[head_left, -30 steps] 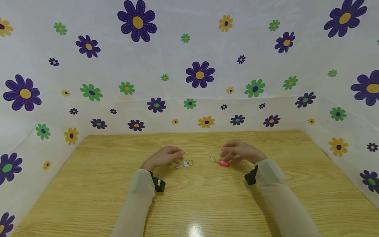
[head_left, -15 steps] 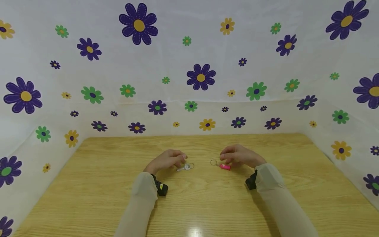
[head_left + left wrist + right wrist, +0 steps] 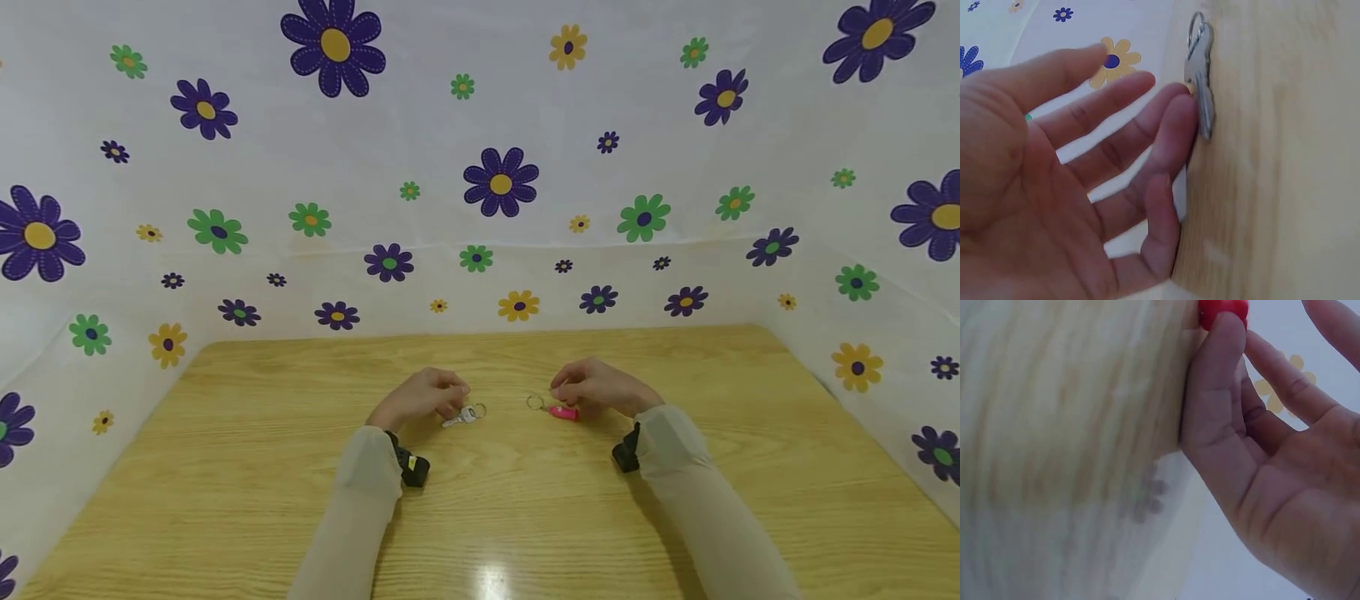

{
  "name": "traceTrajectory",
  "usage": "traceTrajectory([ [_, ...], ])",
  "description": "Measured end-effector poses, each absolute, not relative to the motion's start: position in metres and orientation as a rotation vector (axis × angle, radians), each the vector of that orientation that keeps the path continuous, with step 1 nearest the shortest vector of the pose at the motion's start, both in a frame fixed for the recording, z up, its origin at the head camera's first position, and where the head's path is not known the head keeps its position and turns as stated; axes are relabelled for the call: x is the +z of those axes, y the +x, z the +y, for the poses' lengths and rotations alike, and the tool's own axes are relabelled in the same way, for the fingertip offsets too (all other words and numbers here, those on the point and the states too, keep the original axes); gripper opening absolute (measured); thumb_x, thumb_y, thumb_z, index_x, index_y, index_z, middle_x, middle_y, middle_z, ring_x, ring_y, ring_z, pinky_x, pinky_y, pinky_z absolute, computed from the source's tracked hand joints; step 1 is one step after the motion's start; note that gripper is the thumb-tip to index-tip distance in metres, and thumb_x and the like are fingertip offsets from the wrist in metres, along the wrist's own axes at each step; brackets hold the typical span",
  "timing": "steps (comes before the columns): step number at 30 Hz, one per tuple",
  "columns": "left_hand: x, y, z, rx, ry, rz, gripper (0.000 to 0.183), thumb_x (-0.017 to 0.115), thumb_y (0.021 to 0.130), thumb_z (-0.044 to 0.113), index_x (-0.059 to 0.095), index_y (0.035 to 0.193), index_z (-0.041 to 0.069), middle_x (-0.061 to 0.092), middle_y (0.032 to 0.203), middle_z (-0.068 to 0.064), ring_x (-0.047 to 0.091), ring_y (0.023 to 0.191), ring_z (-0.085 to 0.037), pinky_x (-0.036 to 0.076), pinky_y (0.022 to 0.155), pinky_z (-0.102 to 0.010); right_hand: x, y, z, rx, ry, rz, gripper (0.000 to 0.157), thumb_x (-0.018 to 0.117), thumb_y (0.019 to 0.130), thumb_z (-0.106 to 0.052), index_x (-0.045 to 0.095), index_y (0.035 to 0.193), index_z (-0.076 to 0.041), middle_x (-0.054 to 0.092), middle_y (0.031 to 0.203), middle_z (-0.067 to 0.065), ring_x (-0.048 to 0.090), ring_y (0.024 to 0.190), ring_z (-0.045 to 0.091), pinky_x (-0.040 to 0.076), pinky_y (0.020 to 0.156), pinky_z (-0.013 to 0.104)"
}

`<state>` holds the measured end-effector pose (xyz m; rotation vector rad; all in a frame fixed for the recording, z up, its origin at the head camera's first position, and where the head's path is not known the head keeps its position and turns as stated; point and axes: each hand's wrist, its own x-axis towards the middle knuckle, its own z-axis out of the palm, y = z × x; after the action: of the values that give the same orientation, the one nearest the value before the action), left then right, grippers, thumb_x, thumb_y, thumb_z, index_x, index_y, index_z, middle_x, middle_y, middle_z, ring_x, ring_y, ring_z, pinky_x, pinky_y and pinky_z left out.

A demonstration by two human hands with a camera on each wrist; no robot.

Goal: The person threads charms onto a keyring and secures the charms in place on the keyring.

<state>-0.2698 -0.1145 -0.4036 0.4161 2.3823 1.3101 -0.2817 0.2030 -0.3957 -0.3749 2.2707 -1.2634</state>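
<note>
Fingers point(image 3: 1175, 122) beside key point(image 3: 1197, 65), blade point(image 3: 1205, 112) leftward.

By the left hand point(image 3: 420, 397), a flat silver-grey metal key point(image 3: 468, 415) is seen; by the right hand point(image 3: 604, 388), a pinkish-red cylindrical fob point(image 3: 565, 413). White cloth point(image 3: 420, 125) beyond is flower-printed in purple, green and yellow; the yellow-brown wooden tabletop point(image 3: 525, 492) beneath, grain-streaked.

The sleeved left forearm point(image 3: 348, 508) and right forearm point(image 3: 705, 500) slant forward and inward. The left grip point(image 3: 422, 396) is relaxed, its fingers point(image 3: 1169, 137) fanned and loosely bent. The right grip point(image 3: 606, 388) faces it, well apart, fingers gently bent too, one digit standing clear of the others.
</note>
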Motion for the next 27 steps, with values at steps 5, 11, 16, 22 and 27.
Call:
traceTrajectory([
  [5, -0.397, -0.271, -0.110, 1.315, 0.356, 2.359, 0.031, 0.060, 0.101, 0.012, 0.064, 0.125, -0.007, 0.070, 0.108, -0.013, 0.069, 0.086, -0.023, 0.051, 0.095, -0.043, -0.395, -0.285, 0.199, -1.208, -0.381, 2.302, 0.024, 0.065, 0.098, -0.014, 0.065, 0.113, 0.005, 0.057, 0.087, 0.005, 0.052, 0.079, 0.018, 0.051, 0.068, 0.027],
  [11, -0.396, -0.271, -0.105, 1.249, 0.349, 2.388, 0.031, 0.068, 0.095, 0.009, 0.067, 0.122, -0.006, 0.068, 0.109, -0.013, 0.066, 0.088, -0.021, 0.054, 0.086, -0.037, -0.393, -0.285, 0.196, -1.160, -0.390, 2.332, 0.020, 0.068, 0.095, -0.011, 0.067, 0.109, 0.004, 0.064, 0.094, 0.006, 0.054, 0.083, 0.018, 0.050, 0.071, 0.027],
  [16, -0.398, -0.271, -0.102, 1.199, 0.326, 2.418, 0.034, 0.076, 0.089, 0.008, 0.069, 0.120, -0.002, 0.069, 0.106, -0.010, 0.063, 0.085, -0.018, 0.053, 0.085, -0.036, -0.394, -0.285, 0.195, -1.169, -0.330, 2.315, 0.019, 0.073, 0.093, -0.010, 0.068, 0.105, 0.003, 0.063, 0.092, 0.006, 0.055, 0.081, 0.018, 0.054, 0.069, 0.028],
  [22, -0.398, -0.270, -0.099, 1.127, 0.356, 2.490, 0.033, 0.082, 0.084, 0.007, 0.073, 0.115, -0.001, 0.071, 0.102, -0.009, 0.064, 0.088, -0.019, 0.052, 0.088, -0.040, -0.395, -0.285, 0.193, -1.178, -0.345, 2.318, 0.013, 0.075, 0.092, -0.008, 0.069, 0.098, 0.003, 0.063, 0.086, 0.005, 0.056, 0.073, 0.015, 0.055, 0.064, 0.025],
  [27, -0.400, -0.269, -0.097, 1.130, 0.343, 2.506, 0.031, 0.083, 0.083, 0.007, 0.074, 0.112, 0.000, 0.070, 0.100, -0.008, 0.063, 0.087, -0.020, 0.053, 0.086, -0.040, -0.395, -0.284, 0.191, -1.174, -0.327, 2.328, 0.009, 0.076, 0.090, -0.006, 0.070, 0.090, 0.000, 0.062, 0.078, 0.002, 0.052, 0.065, 0.012, 0.050, 0.058, 0.022],
])
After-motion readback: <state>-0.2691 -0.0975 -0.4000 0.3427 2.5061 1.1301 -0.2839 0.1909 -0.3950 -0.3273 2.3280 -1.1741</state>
